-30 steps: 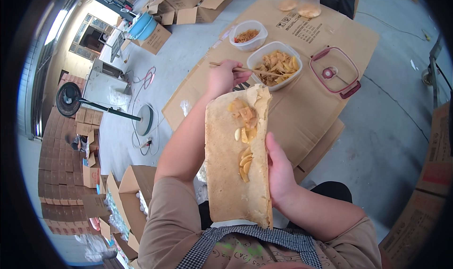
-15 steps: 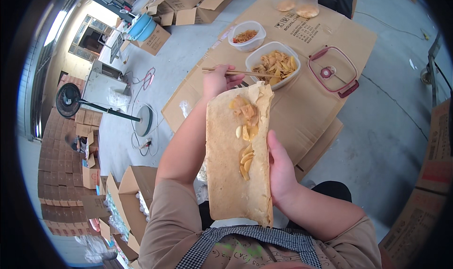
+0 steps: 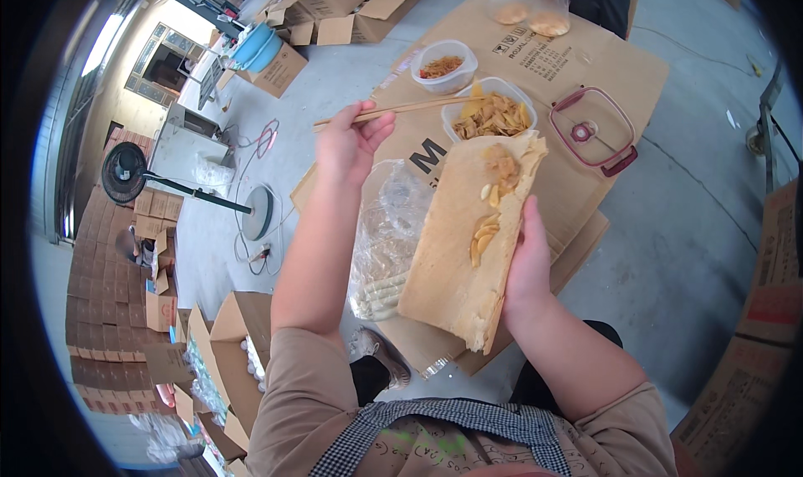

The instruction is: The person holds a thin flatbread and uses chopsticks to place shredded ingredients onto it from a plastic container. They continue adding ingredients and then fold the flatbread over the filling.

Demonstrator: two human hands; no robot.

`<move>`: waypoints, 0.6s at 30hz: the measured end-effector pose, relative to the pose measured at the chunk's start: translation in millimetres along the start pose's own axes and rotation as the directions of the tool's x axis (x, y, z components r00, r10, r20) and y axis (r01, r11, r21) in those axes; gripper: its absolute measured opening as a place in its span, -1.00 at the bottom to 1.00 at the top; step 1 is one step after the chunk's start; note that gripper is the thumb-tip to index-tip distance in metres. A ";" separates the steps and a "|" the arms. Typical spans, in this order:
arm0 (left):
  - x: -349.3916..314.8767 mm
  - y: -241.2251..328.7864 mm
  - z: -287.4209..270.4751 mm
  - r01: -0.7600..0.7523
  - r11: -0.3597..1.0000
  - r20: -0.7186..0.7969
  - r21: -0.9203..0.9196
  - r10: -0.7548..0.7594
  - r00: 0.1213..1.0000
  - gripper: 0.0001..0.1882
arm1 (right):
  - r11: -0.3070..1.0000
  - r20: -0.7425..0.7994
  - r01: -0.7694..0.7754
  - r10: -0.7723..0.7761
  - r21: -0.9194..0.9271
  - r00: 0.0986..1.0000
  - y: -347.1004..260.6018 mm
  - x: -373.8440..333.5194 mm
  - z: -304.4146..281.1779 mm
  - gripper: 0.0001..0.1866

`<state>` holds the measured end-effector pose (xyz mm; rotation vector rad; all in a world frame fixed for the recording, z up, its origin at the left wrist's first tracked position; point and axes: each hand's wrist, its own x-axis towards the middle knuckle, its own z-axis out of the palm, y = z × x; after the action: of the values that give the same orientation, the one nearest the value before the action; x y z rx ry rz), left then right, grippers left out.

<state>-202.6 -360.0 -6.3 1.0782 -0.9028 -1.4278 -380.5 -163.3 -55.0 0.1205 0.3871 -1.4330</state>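
Between the fingers of my left hand [image 3: 350,142] is a pair of chopsticks [image 3: 418,106]. Their tips are over a clear plastic box [image 3: 507,83] of sliced potato [image 3: 493,117]; a yellow slice shows by the tips, and I cannot tell whether they grip it. My right hand [image 3: 529,268] holds a long folded flatbread [image 3: 447,255] by its right edge, tilted, its far end overlapping the box's near side. Several potato slices [image 3: 483,238] and a small pale piece lie along the bread. Beside the box is a smaller tub [image 3: 458,79] of shredded food.
A flattened cardboard sheet [image 3: 577,197] carries the food. On it are a red-rimmed clear lid [image 3: 619,161], a bag of round breads [image 3: 548,23] and a clear bag with pale rolls [image 3: 381,297]. A standing fan [image 3: 125,171] and open cartons [image 3: 242,318] are at the left.
The flatbread has moved right and away from me, now tilted. My left hand has shifted left and lifted the chopsticks from the potato. The clear bag beneath has come into view.
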 end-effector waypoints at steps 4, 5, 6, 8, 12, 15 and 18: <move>-47.3 30.3 -11.9 0.091 0.986 0.156 -0.137 -0.070 0.985 -0.75 | 0.999 -0.015 0.032 -0.032 0.005 0.999 -6.1 2.9 -0.3 -0.31; -58.9 30.7 -14.1 0.109 0.987 0.196 -0.117 -0.085 0.977 -0.74 | 0.999 -0.019 0.040 -0.040 0.005 0.999 -6.8 2.5 0.5 -0.32; -72.8 32.2 -16.1 0.122 0.988 0.232 -0.095 -0.097 0.968 -0.73 | 1.000 0.001 0.023 -0.023 0.016 1.000 -6.8 0.9 2.1 -0.32; -95.9 33.6 -16.6 0.120 0.993 0.243 0.012 -0.119 0.963 -0.72 | 0.999 0.039 -0.011 0.009 0.038 0.999 -6.2 -1.3 4.3 -0.32; -120.4 39.7 -20.4 -0.072 0.997 0.256 0.034 0.061 0.965 -0.75 | 1.000 0.071 0.015 -0.017 0.027 0.997 -4.4 -4.5 5.9 -0.31; -128.3 43.8 -25.9 -0.138 0.990 0.286 0.020 0.127 0.950 -0.76 | 1.000 0.066 0.010 -0.011 0.019 0.998 -3.0 -8.0 7.0 -0.31; -130.5 39.4 -24.2 -0.136 0.988 0.314 0.072 0.107 0.943 -0.76 | 1.000 0.045 -0.001 0.001 0.004 0.999 -2.2 -9.1 7.0 -0.31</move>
<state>-166.5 -235.1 41.3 0.8610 -1.2499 -1.4869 -382.1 -157.2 -45.1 0.0915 0.3476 -1.4326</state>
